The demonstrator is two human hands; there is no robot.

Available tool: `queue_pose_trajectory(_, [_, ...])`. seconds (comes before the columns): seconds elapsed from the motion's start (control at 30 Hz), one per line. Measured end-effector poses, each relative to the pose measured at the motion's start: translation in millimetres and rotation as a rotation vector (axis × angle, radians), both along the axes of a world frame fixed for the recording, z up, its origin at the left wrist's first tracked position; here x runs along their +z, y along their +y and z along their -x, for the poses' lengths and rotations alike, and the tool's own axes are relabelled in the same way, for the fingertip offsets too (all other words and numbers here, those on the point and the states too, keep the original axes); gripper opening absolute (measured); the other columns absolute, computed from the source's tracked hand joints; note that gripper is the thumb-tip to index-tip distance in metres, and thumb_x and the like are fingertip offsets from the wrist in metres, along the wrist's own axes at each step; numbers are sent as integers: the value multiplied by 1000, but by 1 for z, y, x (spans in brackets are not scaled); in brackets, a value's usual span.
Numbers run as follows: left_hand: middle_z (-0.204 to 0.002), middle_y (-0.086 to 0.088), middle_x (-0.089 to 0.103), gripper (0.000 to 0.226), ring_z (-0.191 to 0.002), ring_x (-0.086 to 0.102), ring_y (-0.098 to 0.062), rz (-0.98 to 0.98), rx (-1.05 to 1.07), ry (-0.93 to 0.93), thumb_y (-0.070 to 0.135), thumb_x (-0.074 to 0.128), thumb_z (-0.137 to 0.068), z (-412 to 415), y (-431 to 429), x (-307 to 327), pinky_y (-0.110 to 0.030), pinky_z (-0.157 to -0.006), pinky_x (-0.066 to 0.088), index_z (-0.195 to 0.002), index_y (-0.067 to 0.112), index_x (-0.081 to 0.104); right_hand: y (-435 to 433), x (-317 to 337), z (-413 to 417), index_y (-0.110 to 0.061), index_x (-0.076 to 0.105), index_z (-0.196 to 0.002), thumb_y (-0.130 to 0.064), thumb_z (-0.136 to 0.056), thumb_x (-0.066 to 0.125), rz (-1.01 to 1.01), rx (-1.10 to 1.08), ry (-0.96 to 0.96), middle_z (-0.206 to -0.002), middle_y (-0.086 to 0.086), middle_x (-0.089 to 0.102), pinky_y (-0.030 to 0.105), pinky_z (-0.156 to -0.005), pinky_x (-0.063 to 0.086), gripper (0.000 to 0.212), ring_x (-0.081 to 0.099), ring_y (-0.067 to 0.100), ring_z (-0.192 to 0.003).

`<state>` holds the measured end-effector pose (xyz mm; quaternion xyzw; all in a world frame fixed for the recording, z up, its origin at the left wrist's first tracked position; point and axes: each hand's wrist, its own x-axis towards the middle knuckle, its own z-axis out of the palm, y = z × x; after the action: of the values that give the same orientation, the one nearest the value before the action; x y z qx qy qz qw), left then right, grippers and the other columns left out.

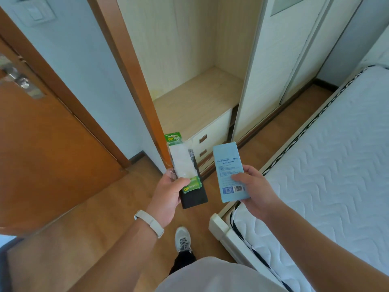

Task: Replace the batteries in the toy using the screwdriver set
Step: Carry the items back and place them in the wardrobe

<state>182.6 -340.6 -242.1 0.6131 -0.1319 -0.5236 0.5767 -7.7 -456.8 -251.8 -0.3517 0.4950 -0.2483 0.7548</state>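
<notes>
An open door (52, 144) stands at the left and a bed (336, 165) fills the right, its white frame corner (221, 228) jutting in just beside the person's shoe (183, 239). Ahead is a wardrobe (197, 91) with a bare shelf, two drawers (210, 140) below it and a sliding panel (269, 70) to its right. The floor (94, 228) is wood. A strip of it runs between door and bed toward the wardrobe. Both hands are raised over that strip. The left hand (168, 192), a pale band (149, 222) on its wrist, grips a green battery pack (181, 161) stacked on a black slab (193, 197), thumb across the pack's lower end. The right hand (254, 190) clasps a blue box (227, 165) by its lower end, thumb on the printed face. The two loads are near each other but apart.
</notes>
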Motion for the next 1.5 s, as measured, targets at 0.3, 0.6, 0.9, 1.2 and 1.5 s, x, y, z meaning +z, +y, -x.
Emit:
queue_pose_trajectory(0.3, [-110,-3,77,33,-101,75,-18,27,-172,-14,9,68,-95,-110,-79,6,-44,-90,62,-124,18,55,-67,18,-121,-17,60,-116,-4,-86,67,55,-75,-3,-108,9,73,35,-69,59,32,72,30,-94])
queue_pose_trajectory(0.6, [-99,7,77,34,-95,75,-13,13,-223,-1,15,70,-95,-156,-120,-3,-45,-92,61,-123,23,54,-113,22,-160,-15,61,-116,-2,-87,67,70,-134,-42,-102,7,76,32,-66,59,32,75,26,-87])
queue_pose_trajectory(0.9, [-94,3,79,30,-86,77,-17,-25,-161,37,11,67,-95,-157,-195,-15,-29,-65,60,-120,26,59,-176,18,-170,-11,59,-114,1,-89,63,59,-165,-81,-98,8,77,33,-62,59,28,76,26,-84])
queue_pose_trajectory(1.2, [-107,-13,77,33,-88,77,-28,-67,47,66,0,64,-92,-158,-323,-34,-37,-64,62,-121,17,60,-324,-8,-183,-10,58,-116,1,-89,61,18,-58,-72,-106,13,75,46,-77,60,29,73,30,-88])
queue_pose_trajectory(1.5, [-121,-24,70,38,-110,69,-41,-79,266,69,-6,57,-93,-155,-462,-13,-59,-95,56,-129,9,56,-497,-7,-196,-13,57,-116,-1,-89,62,-28,213,-71,-97,8,78,34,-63,59,29,76,25,-81])
